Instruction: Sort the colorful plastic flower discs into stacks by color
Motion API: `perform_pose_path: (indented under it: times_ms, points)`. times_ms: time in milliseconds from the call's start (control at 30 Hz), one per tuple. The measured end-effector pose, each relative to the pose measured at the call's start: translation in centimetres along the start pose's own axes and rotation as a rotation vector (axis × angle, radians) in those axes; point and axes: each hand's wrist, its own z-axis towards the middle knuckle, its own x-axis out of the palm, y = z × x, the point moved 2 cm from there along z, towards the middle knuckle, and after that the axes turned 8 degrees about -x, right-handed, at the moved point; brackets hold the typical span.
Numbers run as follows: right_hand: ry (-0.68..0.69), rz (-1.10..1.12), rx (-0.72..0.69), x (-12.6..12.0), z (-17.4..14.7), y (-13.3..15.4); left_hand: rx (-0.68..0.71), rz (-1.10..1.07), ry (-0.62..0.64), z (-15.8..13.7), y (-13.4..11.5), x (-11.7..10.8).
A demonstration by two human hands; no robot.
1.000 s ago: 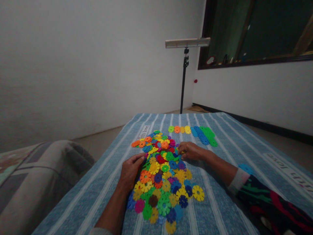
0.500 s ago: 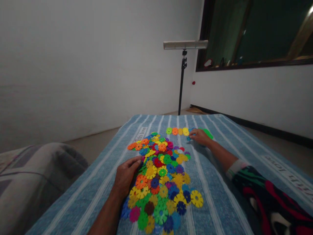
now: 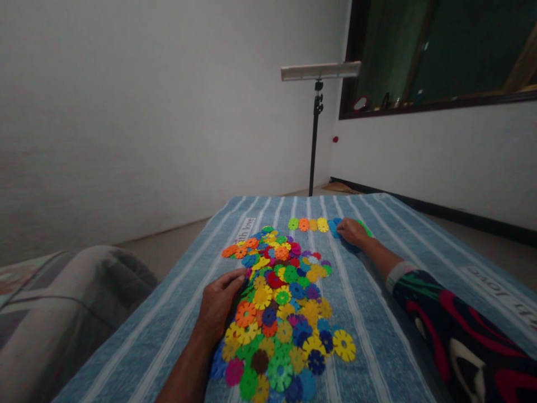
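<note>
Flower-shaped plastic snowflake discs in many colours lie in a long, overlapping pile down the middle of the cloth. My left hand rests along the pile's left edge, thumb and fingers drawn together; a magenta disc shows at its fingertips, but whether they grip it is unclear. Farther back, my right hand is pinched on a blue snowflake disc at the row. That row runs left from it: a yellow group, a darker yellow one, an orange one and a light green one.
Blue striped cloth covers the table. Green discs show partly behind my right hand. A lamp on a black stand rises beyond the far edge. Grey fabric sits at the left, and a dark window is at the upper right.
My right hand has brought the blue disc slightly to the right, up to the blue spot in the row. The left hand keeps its place by the pile; the view has shifted slightly.
</note>
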Motion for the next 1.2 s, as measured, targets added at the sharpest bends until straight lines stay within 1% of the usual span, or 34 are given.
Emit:
perform_pose_path:
  times_ms: [233,333,433,500,600,667,767,833,933,1067,1200]
  points:
    - [0.001,-0.076,0.054,-0.1,-0.3,-0.1,-0.009,-0.020,0.000,-0.1,0.0,0.1]
    - [-0.007,-0.087,0.034,-0.3,-0.4,0.1,0.001,-0.008,-0.009,-0.3,-0.3,0.1]
    - [-0.014,-0.081,-0.018,-0.9,-0.6,1.0,-0.009,-0.020,0.008,-0.6,-0.6,0.3]
    - [-0.006,-0.061,-0.085,-1.2,-0.9,2.1,-0.026,-0.035,0.020,-0.7,-0.6,0.4]
    - [0.031,-0.013,-0.222,-1.4,-1.9,4.6,-0.025,-0.035,0.012,-0.7,-0.6,0.4]
    - [0.064,0.070,-0.353,-1.3,-3.0,6.5,-0.018,-0.032,0.009,-0.6,-0.5,0.4]
    - [0.110,0.252,-0.548,-1.0,-5.0,9.1,-0.012,-0.039,0.012,-0.4,-0.3,0.4]
    - [0.141,0.319,-0.603,-0.9,-6.2,10.2,-0.009,-0.041,0.015,-0.3,-0.2,0.3]
    - [0.169,0.325,-0.591,-0.9,-7.2,10.9,0.000,-0.046,0.023,-0.2,0.0,0.3]
    - [0.116,0.315,-0.540,-1.1,-7.3,11.0,0.007,-0.032,0.020,-0.1,0.0,0.3]
    - [0.095,0.248,-0.564,-1.0,-6.9,11.7,0.017,-0.028,0.015,-0.2,-0.2,0.4]
